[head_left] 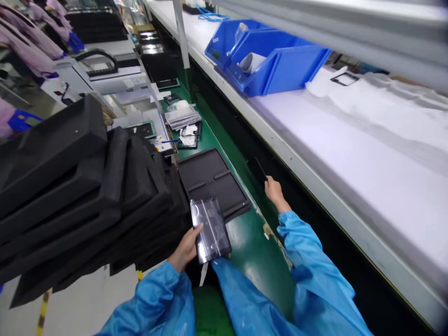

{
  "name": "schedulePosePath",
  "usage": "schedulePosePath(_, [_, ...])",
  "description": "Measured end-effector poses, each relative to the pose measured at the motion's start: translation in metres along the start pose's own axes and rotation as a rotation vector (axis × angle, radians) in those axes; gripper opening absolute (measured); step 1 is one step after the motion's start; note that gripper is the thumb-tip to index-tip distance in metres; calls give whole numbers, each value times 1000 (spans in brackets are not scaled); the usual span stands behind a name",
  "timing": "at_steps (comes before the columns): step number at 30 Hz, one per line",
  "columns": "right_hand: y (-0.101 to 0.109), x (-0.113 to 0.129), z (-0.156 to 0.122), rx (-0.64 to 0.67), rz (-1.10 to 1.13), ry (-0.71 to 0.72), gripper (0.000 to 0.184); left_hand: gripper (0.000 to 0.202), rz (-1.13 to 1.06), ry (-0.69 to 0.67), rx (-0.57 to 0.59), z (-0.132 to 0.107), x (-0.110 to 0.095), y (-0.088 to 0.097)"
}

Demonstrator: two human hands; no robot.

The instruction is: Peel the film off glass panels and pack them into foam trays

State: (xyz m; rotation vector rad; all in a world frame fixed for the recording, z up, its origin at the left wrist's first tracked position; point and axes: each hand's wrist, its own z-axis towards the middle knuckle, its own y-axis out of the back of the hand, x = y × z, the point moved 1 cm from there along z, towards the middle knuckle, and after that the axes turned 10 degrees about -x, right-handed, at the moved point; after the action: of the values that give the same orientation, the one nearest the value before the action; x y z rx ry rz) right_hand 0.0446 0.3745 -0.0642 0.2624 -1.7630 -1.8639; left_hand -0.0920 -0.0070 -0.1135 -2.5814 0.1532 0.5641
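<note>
My left hand [186, 247] grips a tablet [212, 229] by its left edge, thumb on the glossy, reflective screen. It is held low, just in front of a black foam tray [206, 170] on the green bench. Stretched out to the right, my right hand [275, 190] is closed around the near end of a thin, dark flat device [257, 169]. That device is over the dark conveyor belt [241, 135] and seen nearly edge-on, so its kind is hard to make out.
Black foam trays [115, 200] lean in a tall stack at left. Further along the green bench [259, 261] lie a pile of grey sheets [182, 116] and tablet parts. Blue bins [290, 65] stand on the white shelf [315, 130] at right. Co-workers in pink sleeves [26, 44] are far left.
</note>
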Motion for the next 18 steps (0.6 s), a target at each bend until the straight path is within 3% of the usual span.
schedulePosePath(4, [62, 25, -132, -43, 176, 104, 41, 26, 28, 113, 65, -19, -2, -4])
schedulePosePath(8, [91, 74, -263, -97, 147, 27, 44, 30, 77, 192, 171, -39, 12, -1])
schedulePosePath(10, [86, 110, -319, -127, 87, -61, 50, 30, 110, 196, 256, -54, 25, 7])
schedulePosePath(13, [62, 166, -386, -171, 51, -163, 62, 30, 143, 147, 377, -79, 48, 24])
schedulePosePath(16, [33, 209, -431, -187, 17, -229, 61, 33, 203, 103, 372, -100, 70, 45])
schedulePosePath(18, [21, 224, -454, -185, -14, -264, 59, 39, 262, 123, 367, -109, 83, 56])
